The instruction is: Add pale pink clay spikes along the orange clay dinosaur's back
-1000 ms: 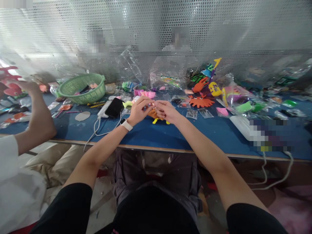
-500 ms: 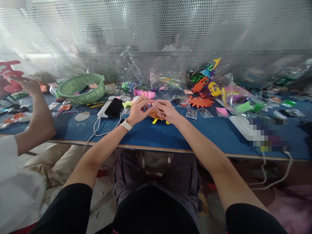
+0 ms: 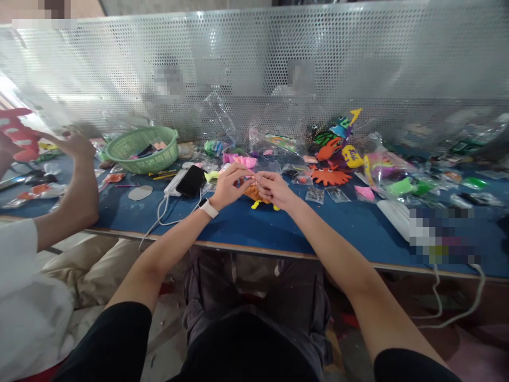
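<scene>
My left hand [image 3: 230, 187], with a white-strapped watch on its wrist, meets my right hand [image 3: 277, 190] over the middle of the table. Both are closed, thumbs and fingers pinching a small pinkish-white piece [image 3: 254, 180] between them. Its exact shape is too small to make out. Just below the fingers, an orange figure [image 3: 253, 193] with yellow feet rests on the blue tabletop, partly hidden by my right hand. It looks like modelling clay. Left of my left hand lie a pale green piece [image 3: 211, 175] and a black phone [image 3: 191, 181].
A green basket [image 3: 169, 155] stands at the back left. Orange crab-like [image 3: 330, 174] and yellow shapes [image 3: 352, 156] lie right of centre, among clear packets [image 3: 315, 194]. White power strips with cables flank me. At left, a co-worker's hand [image 3: 75, 146] is beside a red figure [image 3: 22, 138].
My view has tilted up a little, so the scene sits lower. My hands keep their pinch in about the same place. The co-worker's hand at left has shifted and its fingers have spread.
</scene>
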A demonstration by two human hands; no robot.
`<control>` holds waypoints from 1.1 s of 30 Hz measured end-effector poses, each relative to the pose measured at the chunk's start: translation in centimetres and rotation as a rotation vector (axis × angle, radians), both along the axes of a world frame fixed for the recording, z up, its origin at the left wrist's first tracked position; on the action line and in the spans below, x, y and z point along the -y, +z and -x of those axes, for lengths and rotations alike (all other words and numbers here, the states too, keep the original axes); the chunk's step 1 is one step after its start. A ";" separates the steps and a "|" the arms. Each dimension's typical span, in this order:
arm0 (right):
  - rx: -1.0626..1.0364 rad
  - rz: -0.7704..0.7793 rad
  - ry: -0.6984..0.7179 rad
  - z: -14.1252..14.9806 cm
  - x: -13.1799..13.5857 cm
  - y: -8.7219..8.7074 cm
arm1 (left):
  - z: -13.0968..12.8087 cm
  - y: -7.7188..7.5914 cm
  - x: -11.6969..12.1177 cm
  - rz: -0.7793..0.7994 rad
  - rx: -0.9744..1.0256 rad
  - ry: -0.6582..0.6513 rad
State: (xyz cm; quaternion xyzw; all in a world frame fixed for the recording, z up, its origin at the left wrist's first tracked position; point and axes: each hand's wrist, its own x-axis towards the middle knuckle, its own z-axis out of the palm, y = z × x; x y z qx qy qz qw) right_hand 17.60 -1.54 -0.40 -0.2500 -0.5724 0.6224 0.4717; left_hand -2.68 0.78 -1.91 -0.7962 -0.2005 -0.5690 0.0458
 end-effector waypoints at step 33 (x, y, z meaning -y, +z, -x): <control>0.201 -0.215 -0.243 -2.2 -0.7 1.3 | -0.1 0.1 0.3 0.102 -0.010 -0.008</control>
